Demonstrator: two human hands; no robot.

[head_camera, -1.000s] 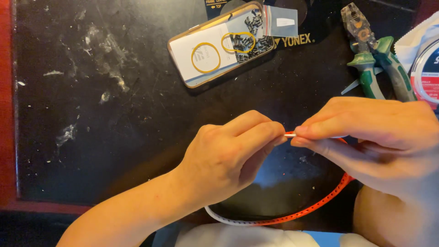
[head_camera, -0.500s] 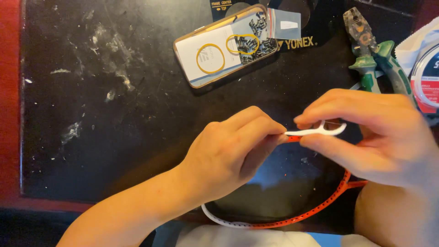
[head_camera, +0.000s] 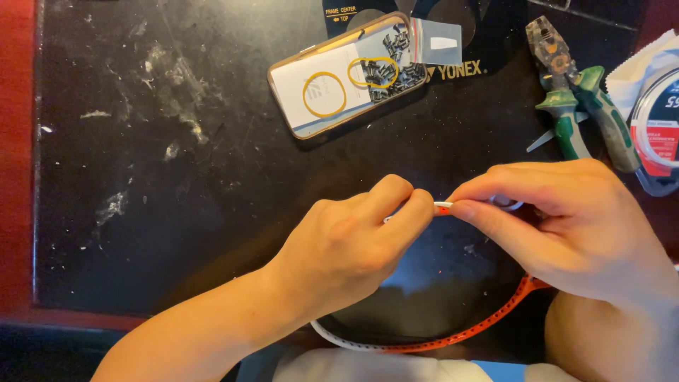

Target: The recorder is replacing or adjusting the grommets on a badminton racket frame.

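White tubing (head_camera: 443, 205) is pinched between both hands, left (head_camera: 353, 244) and right (head_camera: 566, 226), above the orange racket frame (head_camera: 495, 322) at the desk's (head_camera: 177, 212) near edge; green pliers (head_camera: 576, 113) and a tray (head_camera: 339, 78) lie beyond.

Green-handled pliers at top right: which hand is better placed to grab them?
Right, probably. The right hand sits just below the green-handled pliers, with bare black table between. The left hand is farther off. Both pinch the white strip on the racket frame.
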